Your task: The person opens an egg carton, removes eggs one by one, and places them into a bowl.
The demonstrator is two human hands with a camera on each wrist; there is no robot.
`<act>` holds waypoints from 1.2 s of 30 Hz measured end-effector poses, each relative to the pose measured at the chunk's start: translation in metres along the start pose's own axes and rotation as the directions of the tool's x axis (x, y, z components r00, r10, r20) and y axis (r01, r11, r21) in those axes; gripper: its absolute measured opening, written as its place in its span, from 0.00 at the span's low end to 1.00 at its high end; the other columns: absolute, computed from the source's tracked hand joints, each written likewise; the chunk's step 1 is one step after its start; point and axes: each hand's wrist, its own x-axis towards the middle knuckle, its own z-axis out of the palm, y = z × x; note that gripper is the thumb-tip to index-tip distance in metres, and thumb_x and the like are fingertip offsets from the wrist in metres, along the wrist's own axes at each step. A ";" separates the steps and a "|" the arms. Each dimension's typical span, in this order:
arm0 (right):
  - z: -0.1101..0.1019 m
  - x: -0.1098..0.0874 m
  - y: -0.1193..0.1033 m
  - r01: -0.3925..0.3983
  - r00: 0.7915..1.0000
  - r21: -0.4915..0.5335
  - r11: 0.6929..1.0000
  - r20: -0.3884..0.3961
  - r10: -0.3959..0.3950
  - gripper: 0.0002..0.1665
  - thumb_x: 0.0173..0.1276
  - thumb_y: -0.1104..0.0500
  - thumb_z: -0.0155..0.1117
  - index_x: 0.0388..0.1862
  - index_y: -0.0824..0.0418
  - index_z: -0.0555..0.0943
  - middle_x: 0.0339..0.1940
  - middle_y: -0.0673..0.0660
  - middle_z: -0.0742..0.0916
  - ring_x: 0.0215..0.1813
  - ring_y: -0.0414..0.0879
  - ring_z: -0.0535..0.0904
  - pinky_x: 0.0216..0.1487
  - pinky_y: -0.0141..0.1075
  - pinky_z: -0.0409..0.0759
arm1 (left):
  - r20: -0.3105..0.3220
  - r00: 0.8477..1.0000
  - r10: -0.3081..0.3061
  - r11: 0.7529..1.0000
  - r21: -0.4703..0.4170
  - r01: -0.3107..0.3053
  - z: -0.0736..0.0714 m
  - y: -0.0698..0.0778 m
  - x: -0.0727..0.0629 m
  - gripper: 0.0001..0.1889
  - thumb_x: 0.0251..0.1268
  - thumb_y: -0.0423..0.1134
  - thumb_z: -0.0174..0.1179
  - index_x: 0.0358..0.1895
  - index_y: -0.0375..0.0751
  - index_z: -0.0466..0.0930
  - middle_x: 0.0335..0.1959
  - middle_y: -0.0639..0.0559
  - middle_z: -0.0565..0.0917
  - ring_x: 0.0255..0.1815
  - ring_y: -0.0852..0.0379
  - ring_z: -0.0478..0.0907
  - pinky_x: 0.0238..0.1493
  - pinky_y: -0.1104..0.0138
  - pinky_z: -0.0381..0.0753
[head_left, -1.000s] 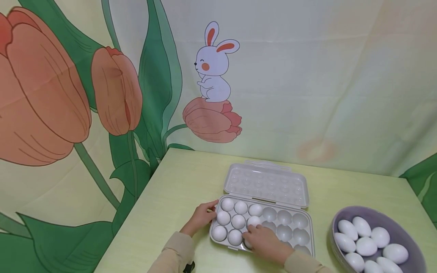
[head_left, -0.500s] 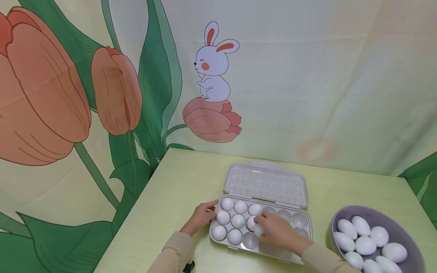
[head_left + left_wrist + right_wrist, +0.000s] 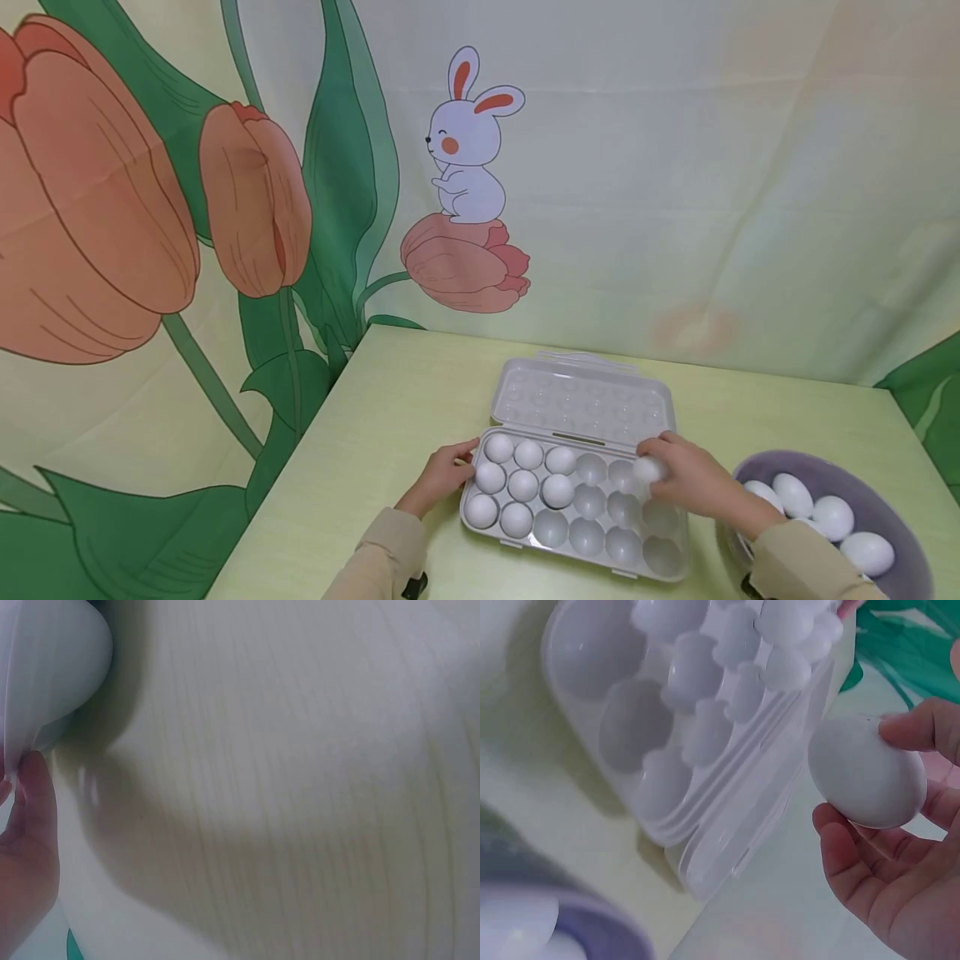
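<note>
In the head view an open grey plastic egg carton [image 3: 551,528] lies on the table, its lid [image 3: 592,396] folded back away from the person. White eggs [image 3: 522,485] fill several cups on its left side; the right-hand cups hold none. My left hand [image 3: 442,477] grips the carton's left edge, and the left wrist view shows thumb and fingertips pinching its thin rim [image 3: 22,697]. My right hand [image 3: 693,477] holds a white egg [image 3: 866,772] between thumb and fingers, raised above the carton's far right corner.
A purple oval bowl [image 3: 909,533] with several white eggs [image 3: 866,554] stands right of the carton, partly under the right forearm. The pale yellow table [image 3: 375,400] meets a printed cloth backdrop [image 3: 637,167] at its far edge.
The right hand has taken an egg out of a near-row cup and carried it right and away from the person, to the carton's right end. The left hand has stayed put.
</note>
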 end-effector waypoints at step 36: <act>-0.054 -0.086 0.121 -0.331 0.935 0.026 0.943 0.142 0.324 0.25 0.44 0.63 0.65 0.43 0.73 0.76 0.41 0.68 0.81 0.43 0.60 0.75 0.36 0.43 0.75 | -0.005 1.000 0.005 1.000 -0.007 -0.005 0.001 -0.004 0.002 0.28 0.49 0.26 0.50 0.59 0.36 0.67 0.34 0.44 0.74 0.26 0.61 0.70 0.23 0.71 0.72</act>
